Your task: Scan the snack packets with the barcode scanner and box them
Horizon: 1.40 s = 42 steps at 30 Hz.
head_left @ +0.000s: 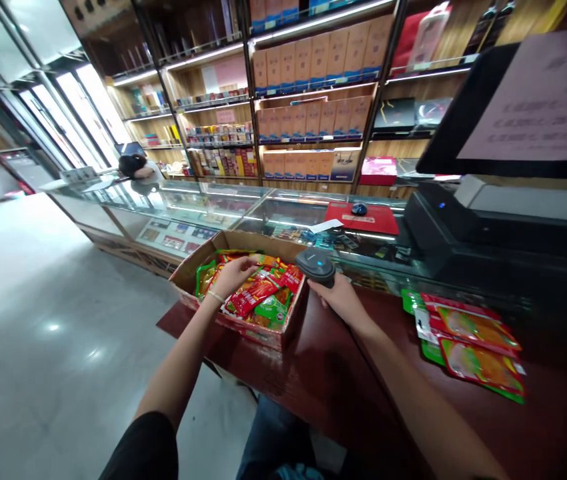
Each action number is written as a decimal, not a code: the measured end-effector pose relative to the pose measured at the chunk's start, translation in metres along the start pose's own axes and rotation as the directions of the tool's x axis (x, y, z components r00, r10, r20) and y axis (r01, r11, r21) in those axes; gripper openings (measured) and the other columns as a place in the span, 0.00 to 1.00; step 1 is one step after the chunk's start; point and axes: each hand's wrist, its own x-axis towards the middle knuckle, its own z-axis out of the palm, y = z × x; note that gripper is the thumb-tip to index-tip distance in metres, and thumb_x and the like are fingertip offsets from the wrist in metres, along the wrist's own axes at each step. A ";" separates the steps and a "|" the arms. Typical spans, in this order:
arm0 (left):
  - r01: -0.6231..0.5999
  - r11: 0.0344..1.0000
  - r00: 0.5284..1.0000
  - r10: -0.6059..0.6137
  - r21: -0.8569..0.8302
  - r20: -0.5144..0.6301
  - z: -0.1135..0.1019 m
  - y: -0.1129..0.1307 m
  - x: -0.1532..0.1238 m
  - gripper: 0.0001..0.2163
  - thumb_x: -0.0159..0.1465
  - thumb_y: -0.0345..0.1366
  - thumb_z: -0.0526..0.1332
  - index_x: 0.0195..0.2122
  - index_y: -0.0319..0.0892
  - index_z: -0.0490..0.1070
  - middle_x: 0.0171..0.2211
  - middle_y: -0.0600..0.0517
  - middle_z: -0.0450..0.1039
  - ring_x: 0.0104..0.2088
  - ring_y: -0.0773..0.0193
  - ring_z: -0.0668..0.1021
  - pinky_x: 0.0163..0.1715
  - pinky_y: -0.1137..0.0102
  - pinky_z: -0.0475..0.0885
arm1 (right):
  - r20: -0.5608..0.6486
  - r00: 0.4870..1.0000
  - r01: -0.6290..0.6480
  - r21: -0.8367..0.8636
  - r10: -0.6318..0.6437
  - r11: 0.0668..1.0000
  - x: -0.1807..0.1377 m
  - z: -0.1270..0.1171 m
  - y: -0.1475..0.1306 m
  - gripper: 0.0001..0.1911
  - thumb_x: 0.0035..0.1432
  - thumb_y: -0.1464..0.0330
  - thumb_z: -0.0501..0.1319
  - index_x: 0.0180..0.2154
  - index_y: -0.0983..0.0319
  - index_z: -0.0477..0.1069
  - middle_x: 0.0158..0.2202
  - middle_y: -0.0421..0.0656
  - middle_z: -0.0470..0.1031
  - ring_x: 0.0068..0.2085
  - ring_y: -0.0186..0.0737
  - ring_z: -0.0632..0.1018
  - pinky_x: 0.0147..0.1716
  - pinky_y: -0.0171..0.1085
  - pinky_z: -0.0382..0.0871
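Note:
An open cardboard box (189, 267) sits on the dark wooden table (323, 373), filled with several red and green snack packets (263, 297). My left hand (233, 275) reaches into the box, its fingers curled on a packet among the others. My right hand (339, 299) is just right of the box, closed around the handle of a dark barcode scanner (316, 267) whose head points toward the box. A few more red and green packets (468, 340) lie flat on the table to the right.
Behind the table runs a glass display counter (203, 207) with a red mouse pad and mouse (361, 215). A black monitor and till (488, 200) stand at the right. Shelves of boxed goods (313, 100) line the wall. A person's head (131, 165) shows behind the far counter. Shiny grey floor lies to the left.

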 end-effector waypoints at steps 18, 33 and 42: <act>0.320 0.730 0.937 -0.151 -0.603 0.314 0.006 0.017 -0.009 0.19 0.58 0.47 0.63 0.44 0.38 0.75 0.32 0.48 0.77 0.28 0.63 0.76 0.31 0.70 0.70 | -0.021 0.998 -0.065 0.001 0.065 0.998 -0.012 -0.008 0.017 0.19 0.51 0.52 0.64 0.31 0.60 0.65 0.15 0.34 0.65 0.15 0.34 0.66 0.17 0.34 0.60; 0.048 0.840 0.960 0.110 -0.540 0.257 0.031 0.064 0.013 0.18 0.53 0.37 0.67 0.45 0.38 0.76 0.36 0.52 0.78 0.38 0.61 0.77 0.40 0.70 0.71 | -0.020 0.986 0.167 -0.015 -0.167 0.986 -0.024 -0.032 0.012 0.29 0.53 0.58 0.66 0.55 0.57 0.65 0.44 0.45 0.79 0.38 0.43 0.80 0.35 0.39 0.74; -0.063 0.936 0.950 0.163 -0.346 0.267 0.031 0.071 0.018 0.10 0.55 0.38 0.61 0.33 0.36 0.76 0.27 0.54 0.75 0.28 0.65 0.73 0.31 0.73 0.66 | -0.035 0.980 0.196 -0.066 -0.198 0.978 -0.027 -0.036 0.019 0.25 0.53 0.61 0.66 0.53 0.59 0.71 0.44 0.47 0.80 0.45 0.50 0.80 0.44 0.46 0.73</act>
